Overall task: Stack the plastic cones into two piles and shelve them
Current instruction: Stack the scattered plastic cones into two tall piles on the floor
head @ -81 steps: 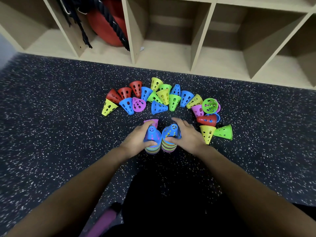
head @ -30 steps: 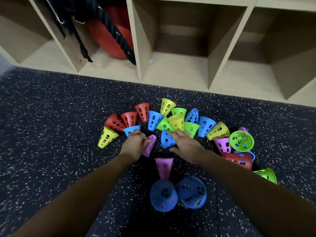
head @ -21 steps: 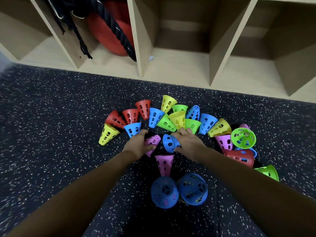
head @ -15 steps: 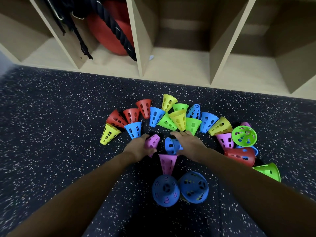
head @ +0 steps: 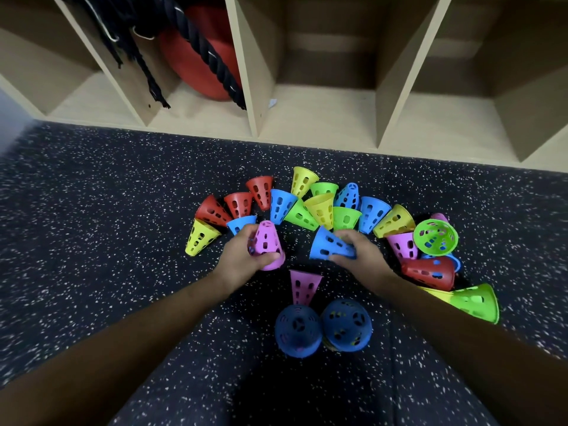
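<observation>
Two piles of stacked cones stand side by side near me, each topped by a blue cone: the left pile [head: 297, 330] and the right pile [head: 346, 325]. My left hand [head: 239, 259] grips a purple cone [head: 266, 245], lifted upright off the floor. My right hand [head: 358, 253] grips a blue cone [head: 329, 244], tilted with its tip up and left. A purple cone [head: 303, 285] lies just beyond the piles. Several loose cones [head: 322, 207] in red, yellow, green, blue and purple lie in an arc behind my hands.
A wooden shelf unit [head: 322, 118] with open cubbies runs along the back. One cubby holds a red ball [head: 199, 59] and black ropes [head: 215, 56]. The floor [head: 92, 226] is dark speckled rubber. A green cone [head: 475, 302] lies at the far right.
Both hands went from the two piles out to the loose cones. The left hand picked up a purple cone and the right hand a blue one, and both cones are now lifted.
</observation>
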